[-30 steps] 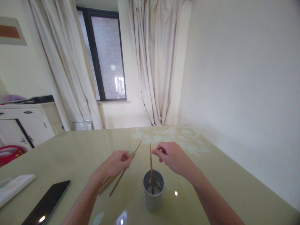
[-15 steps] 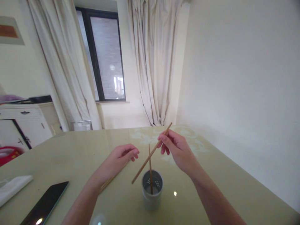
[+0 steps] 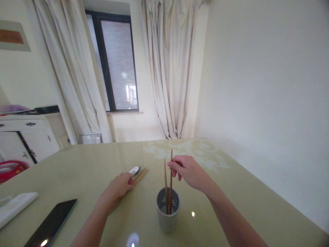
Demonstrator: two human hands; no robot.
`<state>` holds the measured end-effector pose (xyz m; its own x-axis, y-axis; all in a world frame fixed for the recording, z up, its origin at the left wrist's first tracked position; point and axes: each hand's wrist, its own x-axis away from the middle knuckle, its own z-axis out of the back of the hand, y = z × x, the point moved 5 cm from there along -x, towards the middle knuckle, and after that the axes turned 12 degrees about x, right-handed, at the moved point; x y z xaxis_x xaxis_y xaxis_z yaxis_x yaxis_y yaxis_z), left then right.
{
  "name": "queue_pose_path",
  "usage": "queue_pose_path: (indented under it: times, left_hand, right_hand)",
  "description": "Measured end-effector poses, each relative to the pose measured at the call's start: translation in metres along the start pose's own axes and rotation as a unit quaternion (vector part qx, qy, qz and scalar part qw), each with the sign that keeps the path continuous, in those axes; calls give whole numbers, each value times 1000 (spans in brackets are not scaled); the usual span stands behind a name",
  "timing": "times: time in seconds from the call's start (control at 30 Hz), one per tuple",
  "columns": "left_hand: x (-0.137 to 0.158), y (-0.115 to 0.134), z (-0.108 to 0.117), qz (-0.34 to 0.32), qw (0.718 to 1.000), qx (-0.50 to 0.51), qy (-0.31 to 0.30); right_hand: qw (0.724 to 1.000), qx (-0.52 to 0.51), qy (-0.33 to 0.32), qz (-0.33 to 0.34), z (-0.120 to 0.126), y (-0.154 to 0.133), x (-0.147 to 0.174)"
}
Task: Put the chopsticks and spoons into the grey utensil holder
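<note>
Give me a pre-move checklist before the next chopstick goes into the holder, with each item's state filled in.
1. Holder stands upright on the table: ok.
2. Room left in the holder: ok, only two chopsticks stand in it.
3. Right hand free of the chopstick: not ok, fingertips pinch one near its top.
4. Left hand on the supply: ok, it rests on the loose chopsticks beside a spoon.
5. Count of loose chopsticks: cannot tell, the hand covers them.
6. Phone away from the hands: ok.
</note>
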<state>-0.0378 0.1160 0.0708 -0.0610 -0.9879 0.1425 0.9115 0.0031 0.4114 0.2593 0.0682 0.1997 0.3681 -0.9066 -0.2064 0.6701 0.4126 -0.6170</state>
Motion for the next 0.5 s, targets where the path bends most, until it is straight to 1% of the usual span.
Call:
queue_pose_path:
  times: [0.2, 0.5]
  left_hand:
    - [-3, -2, -4, -5, 1000, 11, -6]
    - [-8, -4, -10, 6, 1000, 11, -15]
  right_hand:
    - [998, 52, -8, -21, -10, 2, -3]
    - [998, 49, -28, -22, -19, 12, -7]
